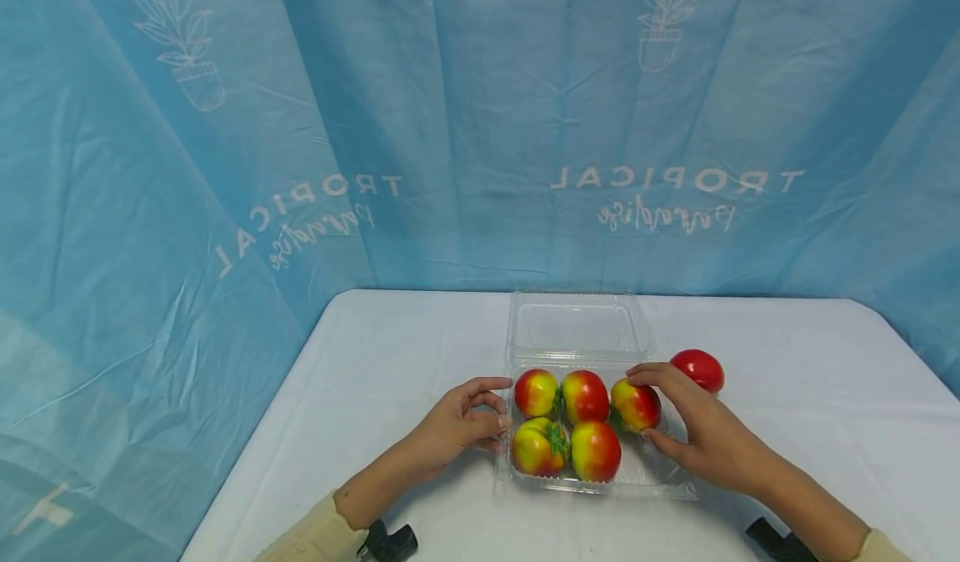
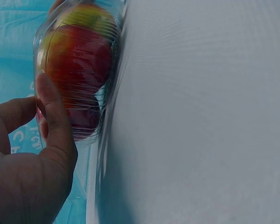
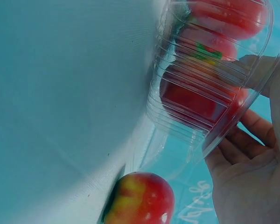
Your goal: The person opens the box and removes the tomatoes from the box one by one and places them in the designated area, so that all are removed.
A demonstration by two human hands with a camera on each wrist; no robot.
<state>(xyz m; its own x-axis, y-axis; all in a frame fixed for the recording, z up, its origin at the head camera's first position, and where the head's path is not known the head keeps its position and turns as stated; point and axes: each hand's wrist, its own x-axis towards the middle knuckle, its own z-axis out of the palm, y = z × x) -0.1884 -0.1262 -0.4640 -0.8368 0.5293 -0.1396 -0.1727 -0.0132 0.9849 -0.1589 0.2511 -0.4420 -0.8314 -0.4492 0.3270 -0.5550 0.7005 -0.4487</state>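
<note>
A clear plastic clamshell box [image 1: 656,466] lies with its lid [image 1: 577,327] folded back on the white table. Two red-and-yellow tomatoes [image 1: 536,393] [image 1: 586,396] sit in its back row and two more [image 1: 538,447] [image 1: 596,451] in front, some showing green leafy tops. My right hand [image 1: 693,424] holds another tomato [image 1: 636,405] between thumb and fingers at the back right of the box. At the left side, my left hand [image 1: 465,420] pinches the box's rim; in the left wrist view, the thumb [image 2: 53,107] lies against its ribbed wall.
Behind my right hand, a redder tomato [image 1: 699,370] lies on the white-covered table [image 1: 405,337], outside the box. A blue printed curtain [image 1: 480,128] hangs behind the table and along its left side.
</note>
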